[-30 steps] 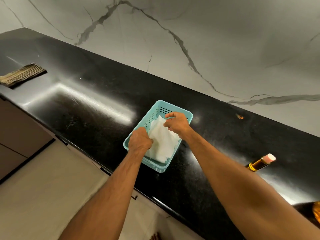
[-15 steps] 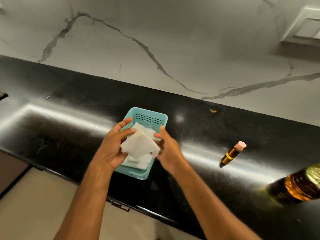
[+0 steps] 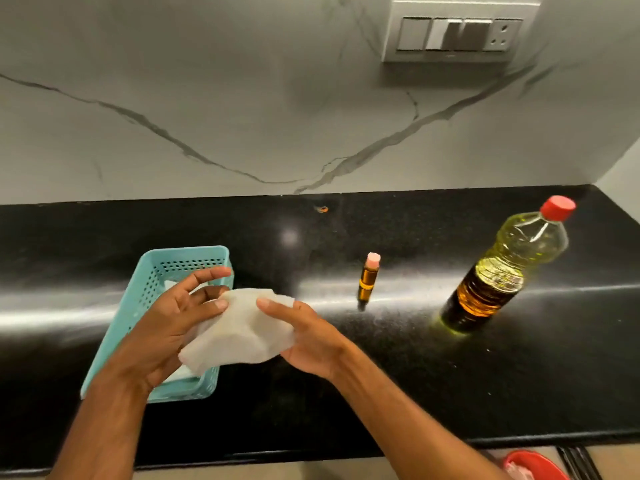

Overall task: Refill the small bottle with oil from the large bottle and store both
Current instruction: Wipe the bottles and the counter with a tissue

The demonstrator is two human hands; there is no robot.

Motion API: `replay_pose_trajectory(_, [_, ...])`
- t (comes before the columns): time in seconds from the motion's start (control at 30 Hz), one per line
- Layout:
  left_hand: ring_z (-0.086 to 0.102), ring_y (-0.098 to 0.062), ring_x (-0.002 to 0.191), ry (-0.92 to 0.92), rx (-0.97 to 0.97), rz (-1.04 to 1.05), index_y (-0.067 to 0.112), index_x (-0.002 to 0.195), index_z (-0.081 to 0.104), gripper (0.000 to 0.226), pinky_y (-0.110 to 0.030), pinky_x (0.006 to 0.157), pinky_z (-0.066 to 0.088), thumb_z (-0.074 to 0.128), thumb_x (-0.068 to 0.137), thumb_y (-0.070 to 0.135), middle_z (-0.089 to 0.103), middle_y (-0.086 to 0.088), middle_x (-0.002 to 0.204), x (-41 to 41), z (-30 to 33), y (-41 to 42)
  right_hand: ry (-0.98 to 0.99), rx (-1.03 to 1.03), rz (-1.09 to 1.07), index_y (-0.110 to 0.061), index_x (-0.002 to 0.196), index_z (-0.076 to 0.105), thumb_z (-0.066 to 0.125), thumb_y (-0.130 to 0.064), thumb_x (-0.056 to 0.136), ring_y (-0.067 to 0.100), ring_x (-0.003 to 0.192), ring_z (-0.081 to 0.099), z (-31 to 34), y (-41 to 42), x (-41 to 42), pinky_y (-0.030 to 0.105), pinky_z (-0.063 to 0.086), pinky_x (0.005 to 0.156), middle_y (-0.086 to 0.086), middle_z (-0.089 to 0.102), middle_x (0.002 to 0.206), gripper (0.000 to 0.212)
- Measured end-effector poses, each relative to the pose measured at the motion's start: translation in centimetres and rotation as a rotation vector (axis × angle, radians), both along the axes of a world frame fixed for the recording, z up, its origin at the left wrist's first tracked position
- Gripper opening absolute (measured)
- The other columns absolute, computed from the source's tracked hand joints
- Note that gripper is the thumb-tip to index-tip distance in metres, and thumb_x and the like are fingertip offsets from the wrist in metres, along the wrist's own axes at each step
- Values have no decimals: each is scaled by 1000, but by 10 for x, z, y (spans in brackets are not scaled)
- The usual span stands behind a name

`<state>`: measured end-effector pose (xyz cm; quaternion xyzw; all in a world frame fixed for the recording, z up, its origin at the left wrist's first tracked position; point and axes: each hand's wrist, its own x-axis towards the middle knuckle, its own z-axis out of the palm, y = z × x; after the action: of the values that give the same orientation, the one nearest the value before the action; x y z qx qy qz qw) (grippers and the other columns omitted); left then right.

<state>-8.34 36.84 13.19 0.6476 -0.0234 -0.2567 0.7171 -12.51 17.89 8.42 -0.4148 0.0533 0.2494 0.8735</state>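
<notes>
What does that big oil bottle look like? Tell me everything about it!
The big oil bottle is clear plastic with ribs around its middle and a red screw cap, which is on. It holds yellow oil that looks darker, amber, near the bottom. It stands on the black countertop, right of the small bottle, and seems to lean only because of the wide camera. Nothing touches it but the counter; both hands are away, busy with a white cloth.

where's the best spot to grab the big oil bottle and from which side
Grip the large bottle around its ribbed lower body, where the amber label band sits, coming in from its near left side with the right hand. It stands upright, capped, with open counter on that side; the neck is narrower and higher, so probably less steady.
</notes>
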Motion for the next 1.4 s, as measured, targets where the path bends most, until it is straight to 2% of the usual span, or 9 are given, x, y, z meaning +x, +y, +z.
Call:
replay_pose_trajectory(0.17, [65, -20, 95, -79, 317, -53, 24, 113, 66, 25, -31, 72, 56, 64, 90, 13, 67, -12, 105, 12, -11, -30, -49, 37, -167, -5, 133, 54, 57, -19, 92, 31, 119, 53, -11, -32, -13, 37, 47, 90, 21, 54, 133, 43])
replay_pose_trajectory(0.3, [69, -26, 85, -418, 635, 82, 21, 101, 64, 11, -42, 80, 57, 60, 93, 15, 67, -6, 89, 38, -35, -84, 11, 86, -430, -6, 128, 59, 76, -25, 77, 31, 109, 61, -25, -76, -34, 39, 49, 89, 20, 62, 123, 57])
replay_pose_trajectory(0.37, [67, -25, 84, -615, 764, 3, 25, 106, 62, 16, -45, 82, 55, 62, 91, 30, 67, -2, 89, 43, -43, -131, 86, 91, -621, -4, 126, 59, 85, -27, 61, 29, 97, 66, -33, -105, -50, 36, 53, 80, 18, 67, 111, 74])
replay_pose_trajectory(0.47, [64, -27, 95, -836, 1131, -277, 27, 125, 45, 44, -44, 80, 53, 49, 91, 56, 62, 0, 109, 38, -46, -211, 119, 105, -851, -3, 124, 59, 69, -23, 74, 27, 93, 66, -47, -155, -79, 35, 53, 79, 17, 69, 108, 55])
replay_pose_trajectory(0.63, [63, -33, 98, -1006, 1354, -491, 16, 118, 44, 41, -39, 67, 41, 42, 97, 51, 60, -10, 113, 46, -57, -274, 138, 32, -1039, -8, 132, 54, 64, -23, 80, 31, 110, 61, -51, -200, -88, 39, 52, 89, 17, 63, 122, 55])
replay_pose_trajectory(0.87, [61, -25, 82, -862, 1208, -549, 18, 103, 49, 19, -42, 71, 52, 45, 99, 36, 61, -6, 99, 47, -46, -275, 103, -428, -1059, -16, 110, 61, 61, -21, 92, 22, 105, 63, -48, -205, -44, 44, 52, 94, 8, 67, 114, 18])
replay_pose_trajectory(0.97, [58, -17, 73, -829, 1032, -545, 21, 98, 52, 15, -34, 64, 49, 47, 99, 36, 62, 0, 87, 36, -23, -271, -75, -651, -930, -14, 104, 63, 59, -21, 94, 16, 90, 65, -35, -201, -31, 19, 53, 75, 4, 70, 98, 13])
replay_pose_trajectory(1.13, [61, -18, 82, -909, 914, -386, 22, 104, 56, 14, -35, 72, 53, 50, 98, 33, 64, 1, 93, 21, 15, -273, -454, -676, -697, -25, 112, 61, 48, -26, 98, 3, 91, 63, -10, -176, -22, 19, 49, 75, -10, 67, 96, 19])
replay_pose_trajectory(1.4, [58, -12, 84, -910, 878, -352, 20, 111, 55, 17, -24, 72, 47, 51, 98, 29, 62, 0, 102, 7, 39, -266, -455, -572, -687, -22, 99, 58, 33, -37, 99, 4, 70, 57, 3, -173, -37, 20, 46, 60, 2, 60, 81, 30])
